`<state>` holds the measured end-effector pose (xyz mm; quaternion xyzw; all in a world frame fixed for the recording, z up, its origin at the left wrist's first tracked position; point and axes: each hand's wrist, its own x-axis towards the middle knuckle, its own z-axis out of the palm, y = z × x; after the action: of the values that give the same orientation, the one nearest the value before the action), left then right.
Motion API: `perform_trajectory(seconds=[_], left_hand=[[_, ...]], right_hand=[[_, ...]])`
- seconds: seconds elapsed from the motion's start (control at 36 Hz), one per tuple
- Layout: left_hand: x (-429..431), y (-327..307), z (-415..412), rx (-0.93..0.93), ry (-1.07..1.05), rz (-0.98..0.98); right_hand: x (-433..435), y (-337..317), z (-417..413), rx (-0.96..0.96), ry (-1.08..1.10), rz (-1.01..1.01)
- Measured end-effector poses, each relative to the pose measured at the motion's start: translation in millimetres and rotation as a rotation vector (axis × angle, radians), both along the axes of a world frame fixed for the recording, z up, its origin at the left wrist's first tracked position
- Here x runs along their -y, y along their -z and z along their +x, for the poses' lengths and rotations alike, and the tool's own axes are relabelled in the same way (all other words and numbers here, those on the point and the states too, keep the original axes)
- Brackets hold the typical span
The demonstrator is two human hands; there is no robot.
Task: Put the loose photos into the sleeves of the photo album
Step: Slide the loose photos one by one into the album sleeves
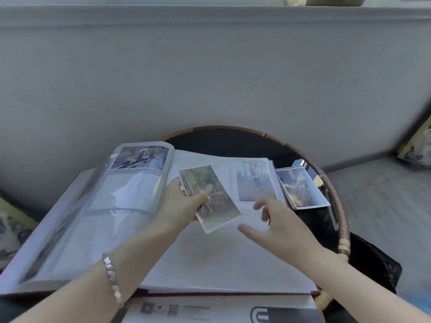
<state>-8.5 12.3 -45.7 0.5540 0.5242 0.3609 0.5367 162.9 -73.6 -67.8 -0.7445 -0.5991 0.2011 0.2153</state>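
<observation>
The photo album [210,259] lies open on a round table. Its left page [121,201] arches upward with one photo [140,157] in the top sleeve. The right page holds a pale sleeved photo [254,180] near its top. My left hand [182,203] holds a loose photo [210,198] of greenery, pinched along its left edge with the thumb on top, above the right page. My right hand [277,224] hovers just right of that photo, fingers spread and touching nothing. A small stack of loose photos [300,187] lies beside the album's right edge.
The round dark table has a woven rattan rim [335,197]. A grey wall rises right behind it. A printed white box [221,310] lies at the near edge under the album. Patterned cushions [417,148] sit at far right and far left. Tiled floor lies to the right.
</observation>
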Motion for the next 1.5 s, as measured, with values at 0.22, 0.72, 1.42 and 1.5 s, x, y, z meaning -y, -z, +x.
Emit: perform_trajectory(seconds=[0.22, 0.72, 1.42, 1.5], left_hand=[[1.3, 11.9, -28.6, -0.098, 0.005, 0.037], [10.9, 21.7, -29.5, -0.267, 0.194, -0.038], [8.5, 23.4, -28.6, -0.395, 0.268, -0.016], [7.0, 24.6, -25.6, -0.422, 0.287, -0.022]], right_hand=[[-11.0, 12.9, -15.5, 0.185, 0.012, -0.289], [-3.7, 21.2, -0.5, -0.130, 0.073, -0.081], [3.2, 17.8, -3.9, -0.151, 0.042, -0.114], [3.5, 15.0, -0.5, -0.242, 0.085, -0.116]])
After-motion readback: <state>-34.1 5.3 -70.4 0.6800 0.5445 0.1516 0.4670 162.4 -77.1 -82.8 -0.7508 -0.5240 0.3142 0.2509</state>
